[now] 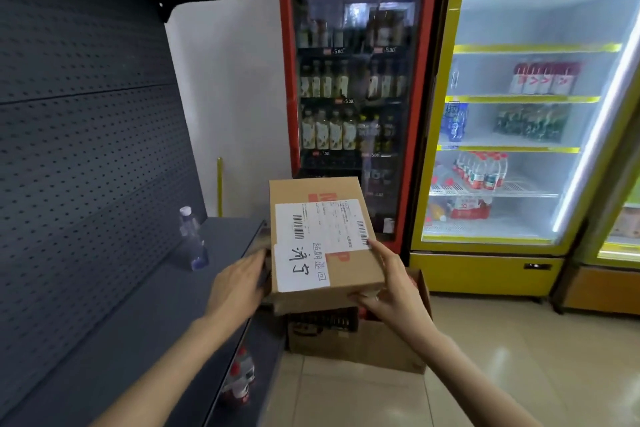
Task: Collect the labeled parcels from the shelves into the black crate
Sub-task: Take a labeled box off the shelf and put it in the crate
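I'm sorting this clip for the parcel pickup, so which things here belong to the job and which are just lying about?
Job: labeled parcel, held by left hand and right hand; dark shelf.

Lying about: clear bottle, red-capped bottles, red fridge, yellow fridge, open carton.

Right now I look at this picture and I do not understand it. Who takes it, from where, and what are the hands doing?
There is no machine here. A person wears a wide-angle camera on the head, looking forward and down, so you see that person's own arms.

The left hand and the right hand hold a cardboard parcel by its two sides. White labels with barcodes and handwriting are stuck on top.

On the left is a dark shelf; a clear bottle stands on it. Below the parcel, an open cardboard box sits on the floor. Behind are a red drinks fridge and a yellow fridge. No black crate is visible.
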Demonstrator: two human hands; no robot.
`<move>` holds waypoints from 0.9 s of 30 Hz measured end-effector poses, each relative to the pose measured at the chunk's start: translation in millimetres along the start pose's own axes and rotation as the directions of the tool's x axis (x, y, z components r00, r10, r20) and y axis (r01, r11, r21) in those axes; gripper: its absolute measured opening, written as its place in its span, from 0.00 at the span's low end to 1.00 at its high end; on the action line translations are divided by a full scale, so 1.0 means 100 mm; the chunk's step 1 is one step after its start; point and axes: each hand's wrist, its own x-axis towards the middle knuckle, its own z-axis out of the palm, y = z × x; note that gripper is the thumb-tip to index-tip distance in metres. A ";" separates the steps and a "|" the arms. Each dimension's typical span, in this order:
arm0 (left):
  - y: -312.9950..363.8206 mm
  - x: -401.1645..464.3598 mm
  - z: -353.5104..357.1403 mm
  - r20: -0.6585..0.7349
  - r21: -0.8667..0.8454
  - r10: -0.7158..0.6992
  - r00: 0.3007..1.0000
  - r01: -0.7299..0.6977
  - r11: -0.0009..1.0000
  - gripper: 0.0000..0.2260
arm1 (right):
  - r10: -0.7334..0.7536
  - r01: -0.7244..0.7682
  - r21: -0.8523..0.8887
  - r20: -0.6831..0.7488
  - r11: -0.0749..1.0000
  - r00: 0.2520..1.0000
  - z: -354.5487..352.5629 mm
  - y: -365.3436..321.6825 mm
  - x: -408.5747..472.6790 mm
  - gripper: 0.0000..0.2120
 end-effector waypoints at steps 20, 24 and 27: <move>-1.56 3.93 1.90 0.100 -0.011 0.098 0.990 -0.098 0.995 0.23 | 0.142 -0.141 -0.045 0.006 0.989 0.990 1.19 2.05 3.76 0.47; -1.94 4.67 2.24 0.123 -0.050 0.107 0.987 -0.101 0.994 0.20 | 0.187 -0.187 -0.013 -0.008 0.982 0.982 1.46 2.37 4.40 0.48; -2.07 5.05 2.49 0.143 -0.049 0.130 0.981 -0.124 0.991 0.20 | 0.240 -0.240 -0.025 0.001 0.970 0.971 1.62 2.64 4.74 0.48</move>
